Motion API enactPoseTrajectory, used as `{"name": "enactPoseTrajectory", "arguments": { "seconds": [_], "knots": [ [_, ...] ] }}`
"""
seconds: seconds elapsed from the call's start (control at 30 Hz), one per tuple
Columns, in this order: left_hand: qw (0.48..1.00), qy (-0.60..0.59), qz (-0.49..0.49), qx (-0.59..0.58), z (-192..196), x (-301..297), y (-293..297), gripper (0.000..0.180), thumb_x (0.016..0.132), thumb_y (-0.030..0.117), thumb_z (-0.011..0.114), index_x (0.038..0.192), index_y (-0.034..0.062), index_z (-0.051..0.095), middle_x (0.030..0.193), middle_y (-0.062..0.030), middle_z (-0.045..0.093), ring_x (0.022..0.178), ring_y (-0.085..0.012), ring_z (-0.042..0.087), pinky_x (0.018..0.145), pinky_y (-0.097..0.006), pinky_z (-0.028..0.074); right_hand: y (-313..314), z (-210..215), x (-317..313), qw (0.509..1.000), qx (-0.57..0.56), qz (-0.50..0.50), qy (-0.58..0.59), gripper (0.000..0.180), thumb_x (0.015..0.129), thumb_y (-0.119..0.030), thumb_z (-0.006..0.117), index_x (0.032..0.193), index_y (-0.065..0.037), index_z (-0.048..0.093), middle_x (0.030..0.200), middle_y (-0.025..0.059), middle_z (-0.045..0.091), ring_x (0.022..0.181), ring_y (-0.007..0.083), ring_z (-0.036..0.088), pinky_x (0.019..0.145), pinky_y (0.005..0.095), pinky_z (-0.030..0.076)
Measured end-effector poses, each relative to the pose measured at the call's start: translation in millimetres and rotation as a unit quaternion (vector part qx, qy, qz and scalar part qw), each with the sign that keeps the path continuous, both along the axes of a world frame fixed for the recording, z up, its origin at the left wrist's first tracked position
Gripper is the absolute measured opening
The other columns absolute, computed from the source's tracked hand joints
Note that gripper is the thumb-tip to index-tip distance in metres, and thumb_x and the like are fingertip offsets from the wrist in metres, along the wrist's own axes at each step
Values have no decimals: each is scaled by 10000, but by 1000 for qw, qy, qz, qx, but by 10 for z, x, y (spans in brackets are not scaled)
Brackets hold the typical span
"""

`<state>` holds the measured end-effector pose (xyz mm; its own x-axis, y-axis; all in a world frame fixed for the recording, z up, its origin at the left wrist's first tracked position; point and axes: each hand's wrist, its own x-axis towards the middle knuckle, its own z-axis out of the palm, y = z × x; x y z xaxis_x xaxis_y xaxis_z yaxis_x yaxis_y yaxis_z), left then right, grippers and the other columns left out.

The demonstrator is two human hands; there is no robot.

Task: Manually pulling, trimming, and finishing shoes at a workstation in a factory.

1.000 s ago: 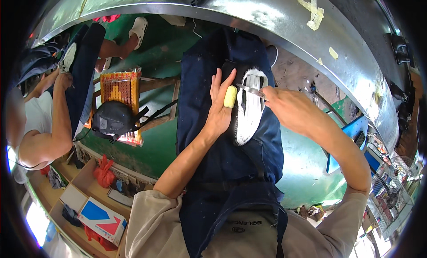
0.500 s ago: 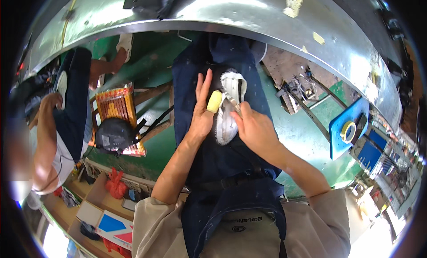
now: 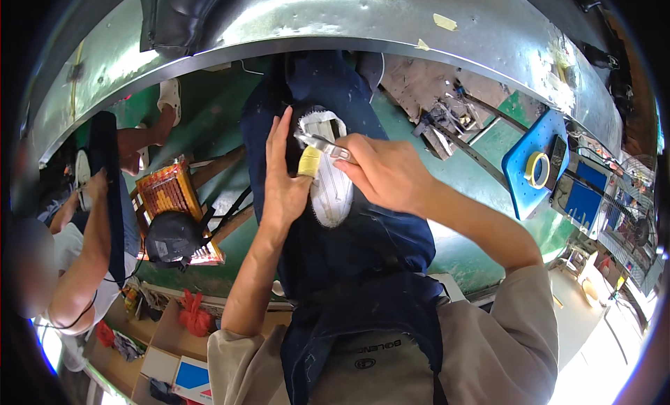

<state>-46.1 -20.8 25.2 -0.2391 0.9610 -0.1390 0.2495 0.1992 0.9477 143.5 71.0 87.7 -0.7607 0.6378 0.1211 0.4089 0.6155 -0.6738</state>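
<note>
An upturned shoe (image 3: 331,195), with a pale underside, a stitched edge and a dark upper, lies on the dark blue apron (image 3: 363,244) over my lap. My left hand (image 3: 283,195) holds its left side, fingers stretched along the dark upper. Yellow tape (image 3: 308,162) wraps the left thumb, which presses at the shoe's edge. My right hand (image 3: 391,173) is closed round silver metal pincers (image 3: 326,146). Their jaws reach across to the edge of the shoe, just above the taped thumb; what they bite on is too small to tell.
A metal bench (image 3: 314,24) curves along the front. On the left, a black cap (image 3: 171,237) rests by an orange beaded seat cover (image 3: 164,195), near a seated co-worker (image 3: 77,265). A blue stool (image 3: 520,174) carrying a tape roll (image 3: 537,170) stands right. Shelving (image 3: 157,328) is lower left.
The pincers have moved up and left over the shoe's edge, now pointing leftward above my thumb. My right elbow has swung outward. The whole view has shifted a little.
</note>
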Motion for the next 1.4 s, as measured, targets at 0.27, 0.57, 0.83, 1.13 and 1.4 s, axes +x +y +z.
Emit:
{"name": "enactPoseTrajectory", "arguments": {
  "seconds": [0.27, 0.57, 0.83, 1.13, 1.4],
  "knots": [
    [1000, 16, -4, 26, -82, 9, -52, 899, 827, -50, 753, 1605, 62, 317, 1584, -184, 405, 1473, -333, 397, 1222, -383, 314, 94, -113, -138, 993, 5, 36, -108, 262, 1055, -301, 551, 1017, -47, 502, 755, 155, 678, 732, 364, 696, 569, 459, 518],
    [994, -100, -2, -44, -123, -105, 67, 843, 871, 54, 792, 1598, 148, 374, 1526, -168, 447, 1403, -287, 452, 1195, -378, 343, 265, 110, 228, 780, -578, 90, -221, 341, 1088, -303, 505, 1000, 14, 594, 883, 105, 724, 724, 168, 707, 555, 344, 550],
    [994, -103, 41, 1, -230, -62, -13, 802, 881, 110, 808, 1570, 81, 400, 1485, -160, 471, 1379, -284, 457, 1172, -373, 348, -227, -90, 257, 970, -82, 129, -190, 379, 1030, -422, 588, 997, -45, 567, 623, 148, 643, 575, 380, 654, 550, 456, 512],
    [996, -79, -34, -7, -103, 8, -185, 934, 929, 62, 747, 1657, 70, 163, 1657, -146, 299, 1514, -238, 309, 1228, -365, 281, -80, 25, 333, 738, -644, 21, -201, 463, 1083, -429, 507, 914, 1, 529, 656, 148, 641, 570, 312, 676, 509, 406, 477],
    [979, -203, -36, 10, -10, 41, -141, 976, 938, -1, 702, 1666, 59, 54, 1599, -174, 372, 1452, -247, 405, 1217, -372, 301, -356, 26, 356, 949, -74, 207, -225, 388, 992, -426, 643, 973, -50, 546, 681, 134, 664, 609, 365, 662, 544, 437, 505]
  ]
}}
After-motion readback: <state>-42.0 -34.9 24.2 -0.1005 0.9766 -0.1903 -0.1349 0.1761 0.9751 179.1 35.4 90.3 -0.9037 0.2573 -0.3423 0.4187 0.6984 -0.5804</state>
